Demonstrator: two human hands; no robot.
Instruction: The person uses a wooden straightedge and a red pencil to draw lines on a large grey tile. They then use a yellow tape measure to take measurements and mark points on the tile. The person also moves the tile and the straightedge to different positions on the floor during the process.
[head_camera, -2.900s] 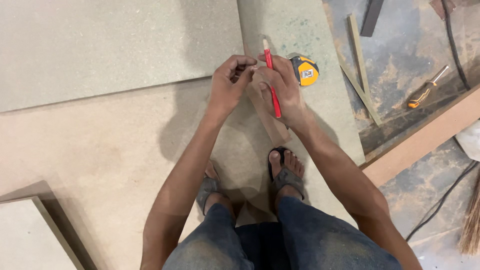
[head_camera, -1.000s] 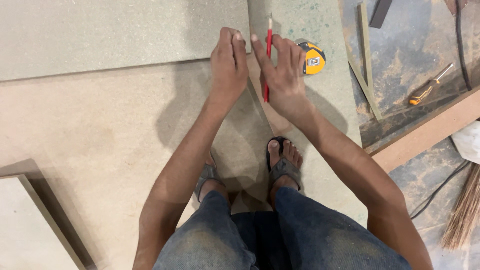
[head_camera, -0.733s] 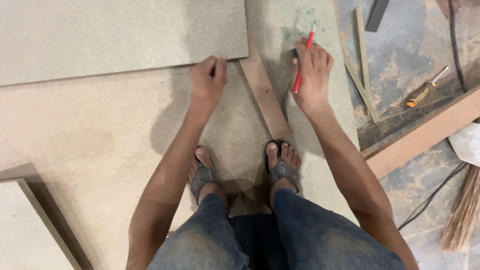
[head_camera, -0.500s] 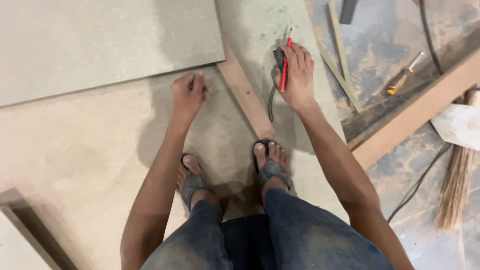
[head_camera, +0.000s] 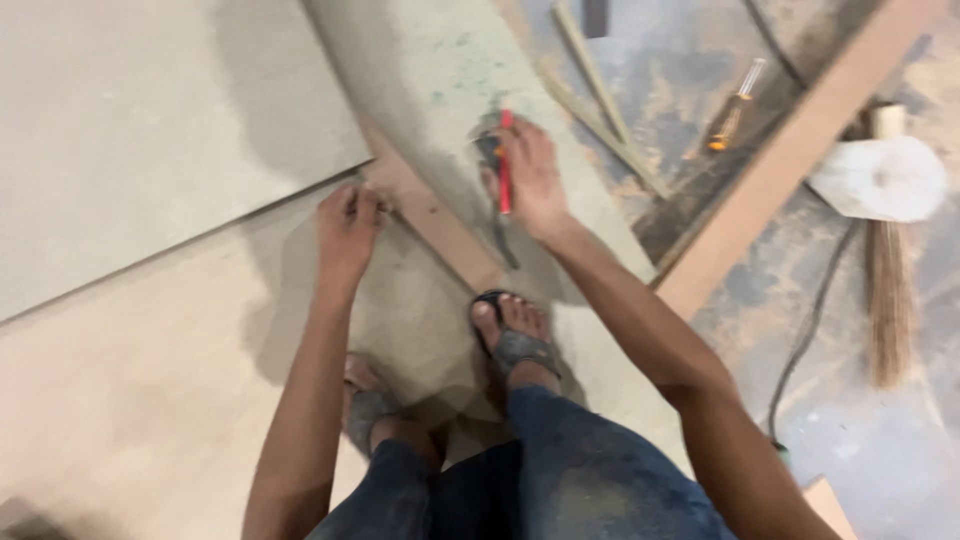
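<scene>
My right hand (head_camera: 532, 178) is closed around a red pencil (head_camera: 505, 165) and presses on a dark tool (head_camera: 489, 152) whose dark strap (head_camera: 503, 245) trails toward my foot. It rests on a grey-green sheet (head_camera: 430, 80) on the floor. My left hand (head_camera: 348, 225) has its fingers curled at the upper end of a narrow wooden strip (head_camera: 445, 235), by the corner of a large pale board (head_camera: 150, 130). Whether those fingers grip anything is blurred.
My sandalled feet (head_camera: 515, 335) stand on a tan board (head_camera: 120, 400). To the right lie thin wooden slats (head_camera: 600, 95), an orange-handled screwdriver (head_camera: 733, 108), a long timber plank (head_camera: 800, 150), a white object (head_camera: 880, 178), a broom (head_camera: 888, 300) and a black cable (head_camera: 810, 330).
The hands have separated: the left one moved left to the board's corner, the right one carried the pencil right and down onto the dark tool. The view swung rightward.
</scene>
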